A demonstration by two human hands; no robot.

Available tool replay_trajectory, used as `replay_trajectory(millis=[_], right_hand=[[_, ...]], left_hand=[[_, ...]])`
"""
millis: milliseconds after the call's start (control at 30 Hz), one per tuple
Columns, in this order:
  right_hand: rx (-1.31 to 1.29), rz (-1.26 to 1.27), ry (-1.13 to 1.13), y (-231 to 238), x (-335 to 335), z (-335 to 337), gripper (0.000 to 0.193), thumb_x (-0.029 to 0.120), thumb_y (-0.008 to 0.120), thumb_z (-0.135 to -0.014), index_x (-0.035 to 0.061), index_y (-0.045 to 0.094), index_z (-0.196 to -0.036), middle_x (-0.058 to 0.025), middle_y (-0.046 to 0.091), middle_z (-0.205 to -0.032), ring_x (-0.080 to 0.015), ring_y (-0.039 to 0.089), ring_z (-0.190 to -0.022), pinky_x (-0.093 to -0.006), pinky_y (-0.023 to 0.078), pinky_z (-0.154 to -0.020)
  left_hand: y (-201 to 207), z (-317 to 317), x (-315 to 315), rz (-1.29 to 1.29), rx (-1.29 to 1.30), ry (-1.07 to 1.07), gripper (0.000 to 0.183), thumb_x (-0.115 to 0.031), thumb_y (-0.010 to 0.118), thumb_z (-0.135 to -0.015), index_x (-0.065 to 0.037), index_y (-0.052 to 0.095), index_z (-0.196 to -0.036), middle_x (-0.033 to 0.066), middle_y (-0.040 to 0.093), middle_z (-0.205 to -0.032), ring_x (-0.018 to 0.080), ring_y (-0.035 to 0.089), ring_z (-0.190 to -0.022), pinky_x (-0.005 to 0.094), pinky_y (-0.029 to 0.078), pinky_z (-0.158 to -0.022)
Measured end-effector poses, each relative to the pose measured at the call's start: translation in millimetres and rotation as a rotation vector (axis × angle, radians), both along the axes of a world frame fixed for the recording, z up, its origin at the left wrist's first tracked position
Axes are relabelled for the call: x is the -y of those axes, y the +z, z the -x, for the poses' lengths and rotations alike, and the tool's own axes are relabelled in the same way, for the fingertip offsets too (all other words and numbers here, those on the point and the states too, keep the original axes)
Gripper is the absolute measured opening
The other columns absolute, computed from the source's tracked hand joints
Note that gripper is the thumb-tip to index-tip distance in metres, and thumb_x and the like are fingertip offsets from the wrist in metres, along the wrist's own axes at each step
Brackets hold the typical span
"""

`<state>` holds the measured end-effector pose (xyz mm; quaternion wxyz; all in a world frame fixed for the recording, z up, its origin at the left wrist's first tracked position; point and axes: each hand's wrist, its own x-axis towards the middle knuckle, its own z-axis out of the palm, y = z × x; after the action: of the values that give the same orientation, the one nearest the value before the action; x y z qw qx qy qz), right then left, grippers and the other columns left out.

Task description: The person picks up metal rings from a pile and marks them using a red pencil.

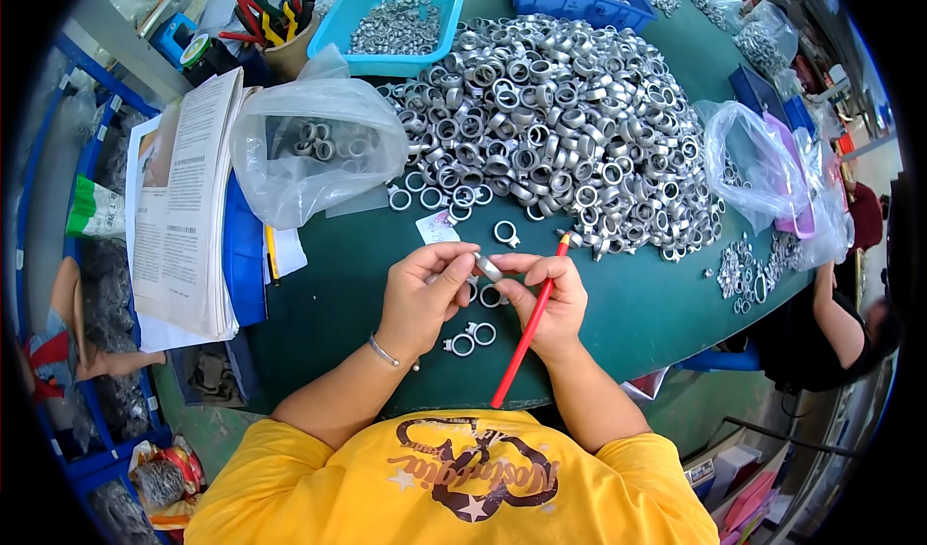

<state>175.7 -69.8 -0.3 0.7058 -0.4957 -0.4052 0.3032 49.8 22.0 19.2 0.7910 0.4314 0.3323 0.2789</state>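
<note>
Between the fingertips of both hands is a silver metal ring point(488, 267), seen edge-on. My left hand point(425, 289) pinches one side of it, and my right hand point(550, 304) pinches the other. A red pencil point(526, 347) also rests in my right hand, slanting from the fingers down toward the table's near edge. Below the hands lie several loose rings point(471, 337) on the green table. Another single ring point(506, 232) sits just beyond my fingers. Past it rises a large heap of metal rings point(570, 130).
A clear plastic bag point(309, 193) holding rings stands left of the heap, beside a stack of papers point(183, 217). Behind are a turquoise basket point(454, 14) and a blue crate point(579, 9). Another plastic bag point(758, 173) lies right. A co-worker point(821, 337) sits at the right edge.
</note>
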Motion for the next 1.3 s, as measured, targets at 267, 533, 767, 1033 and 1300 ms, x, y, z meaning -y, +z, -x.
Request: replay_trajectory(millis=[267, 533, 767, 1033, 1300], right_hand=[[-0.057, -0.076, -0.017, -1.7, -4.2, -1.5, 0.031, -0.012, 0.062, -0.074, 0.0040, 0.038, -0.085, -0.0207, 0.058, -0.103, -0.0224, 0.060, -0.091, -0.0311, 0.050, -0.078], [-0.139, -0.106, 0.002, -1.0, -2.7, -2.4, 0.032, -0.012, 0.062, -0.074, 0.0037, 0.037, -0.086, -0.0205, 0.056, -0.103, -0.0205, 0.061, -0.089, -0.0299, 0.051, -0.077], [0.360, -0.166, -0.057, 10.6, -5.8, 6.6, 0.026, -0.009, 0.064, -0.073, 0.0028, 0.042, -0.075, -0.0209, 0.062, -0.094, -0.0212, 0.064, -0.079, -0.0281, 0.053, -0.065], [0.843, 0.286, -0.128, 3.1, -27.4, -38.3, 0.023, -0.008, 0.064, -0.067, 0.0029, 0.046, -0.076, -0.0122, 0.061, -0.074, -0.0262, 0.059, -0.064, -0.0322, 0.048, -0.056], [-0.206, 0.229, 0.115, 13.9, -17.3, -23.8, 0.027, -0.013, 0.059, -0.076, 0.0054, 0.040, -0.079, -0.0095, 0.059, -0.083, -0.0137, 0.056, -0.074, -0.0236, 0.046, -0.065]], left_hand=[[-2.8, 0.6, -0.5, 0.026, 0.087, 0.012, 0.014, -0.008, 0.060, -0.084, -0.001, 0.059, -0.096, 0.0023, 0.058, -0.073, 0.0043, 0.050, -0.055, 0.0140, 0.033, -0.041], [-0.3, -4.1, 3.0, -0.060, 0.072, 0.051, 0.013, -0.003, 0.060, -0.082, 0.000, 0.058, -0.095, 0.0049, 0.060, -0.079, 0.0043, 0.051, -0.057, 0.0140, 0.034, -0.043], [-0.7, 0.2, 0.2, 0.185, 0.073, 0.012, 0.016, -0.010, 0.058, -0.085, -0.001, 0.056, -0.099, 0.0077, 0.062, -0.084, 0.0120, 0.061, -0.066, 0.0187, 0.047, -0.046], [-8.4, 5.0, -15.6, 0.346, 0.129, 0.000, 0.011, -0.011, 0.055, -0.085, -0.004, 0.053, -0.093, 0.0070, 0.059, -0.081, 0.0132, 0.060, -0.066, 0.0201, 0.045, -0.042], [-4.7, 3.9, -8.1, 0.204, 0.070, -0.047, 0.011, -0.010, 0.061, -0.083, -0.003, 0.053, -0.088, 0.0071, 0.060, -0.077, 0.0113, 0.059, -0.062, 0.0172, 0.041, -0.039]])
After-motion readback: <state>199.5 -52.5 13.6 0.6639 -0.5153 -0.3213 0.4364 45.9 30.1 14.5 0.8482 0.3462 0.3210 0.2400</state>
